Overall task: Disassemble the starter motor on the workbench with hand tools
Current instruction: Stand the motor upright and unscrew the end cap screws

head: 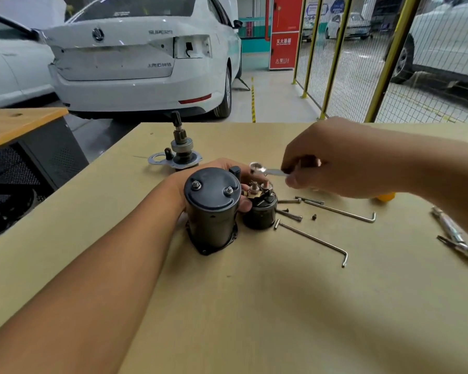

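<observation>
The black starter motor body [212, 209] stands upright on the workbench [254, 306], with the smaller black solenoid [261, 211] joined to its right side. My left hand [227, 174] wraps around the back of the motor, fingers showing between motor and solenoid. My right hand [335, 160] holds a small silver wrench [266, 170] by its handle. The wrench's ring end hovers just above the solenoid's terminal nuts [258, 188]. A removed pinion shaft with a metal plate [180, 153] stands behind the motor.
Two long L-shaped through bolts [312, 238] [341, 211] and several loose screws [292, 214] lie right of the solenoid. A silver ratchet tool [455, 234] lies at the right edge, a yellow object [386, 196] peeks from under my right arm. White cars and a yellow fence stand beyond.
</observation>
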